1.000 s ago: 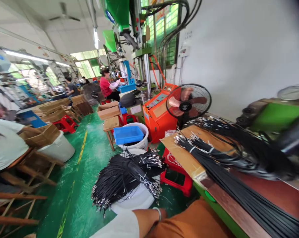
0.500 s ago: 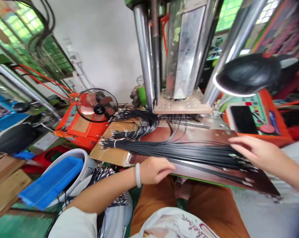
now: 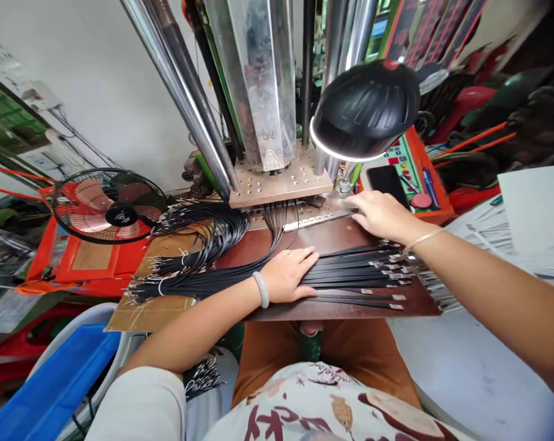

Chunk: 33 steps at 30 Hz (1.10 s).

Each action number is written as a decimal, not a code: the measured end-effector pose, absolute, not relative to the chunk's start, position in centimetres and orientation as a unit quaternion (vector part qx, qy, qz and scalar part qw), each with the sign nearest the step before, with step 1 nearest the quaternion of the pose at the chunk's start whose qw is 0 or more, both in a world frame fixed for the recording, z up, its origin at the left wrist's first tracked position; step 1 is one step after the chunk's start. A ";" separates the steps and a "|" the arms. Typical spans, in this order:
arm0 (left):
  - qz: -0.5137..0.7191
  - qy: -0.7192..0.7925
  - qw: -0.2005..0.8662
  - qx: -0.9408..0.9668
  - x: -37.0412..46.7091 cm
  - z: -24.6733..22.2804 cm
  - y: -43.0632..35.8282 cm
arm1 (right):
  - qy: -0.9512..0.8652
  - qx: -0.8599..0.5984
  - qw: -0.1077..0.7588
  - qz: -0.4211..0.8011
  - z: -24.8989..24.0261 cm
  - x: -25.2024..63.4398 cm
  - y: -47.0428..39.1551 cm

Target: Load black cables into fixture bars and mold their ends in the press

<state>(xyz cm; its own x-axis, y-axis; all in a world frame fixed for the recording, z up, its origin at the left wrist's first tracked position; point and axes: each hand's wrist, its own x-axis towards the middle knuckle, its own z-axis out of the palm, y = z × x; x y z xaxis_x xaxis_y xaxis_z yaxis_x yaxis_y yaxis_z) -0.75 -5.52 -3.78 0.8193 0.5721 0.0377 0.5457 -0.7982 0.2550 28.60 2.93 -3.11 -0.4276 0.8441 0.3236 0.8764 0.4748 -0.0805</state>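
Touching black, silver-tipped cords (image 3: 345,274), left hand (image 3: 286,275) spread, right hand (image 3: 380,214) near strip (image 3: 311,221), grip unclear

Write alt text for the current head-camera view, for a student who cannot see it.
A person's left hand lies flat across black cords on a brown table; the right hand is beside a metal strip below a press, near a black lamp.
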 end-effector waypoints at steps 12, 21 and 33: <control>0.249 0.446 0.029 0.859 -7.8 -1.8 -5.8 | -0.891 -0.413 0.188 0.023 -4.9 30.6 -7.6; 0.196 0.649 -0.134 0.723 -22.8 -3.3 -8.7 | -0.916 -0.361 0.029 -0.174 -3.3 31.0 -5.6; 0.159 0.708 -0.126 0.676 -23.9 -4.3 -8.9 | -0.940 -0.318 0.006 -0.121 -3.3 25.4 -9.7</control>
<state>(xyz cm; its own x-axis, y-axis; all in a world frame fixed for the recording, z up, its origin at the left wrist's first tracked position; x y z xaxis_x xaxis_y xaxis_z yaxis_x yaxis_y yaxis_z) -23.93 -8.91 -4.25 -0.0542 0.9179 0.3930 0.9979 0.0355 0.0548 25.42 -9.74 -3.35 -0.7979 0.5963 0.0876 0.5990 0.7685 0.2248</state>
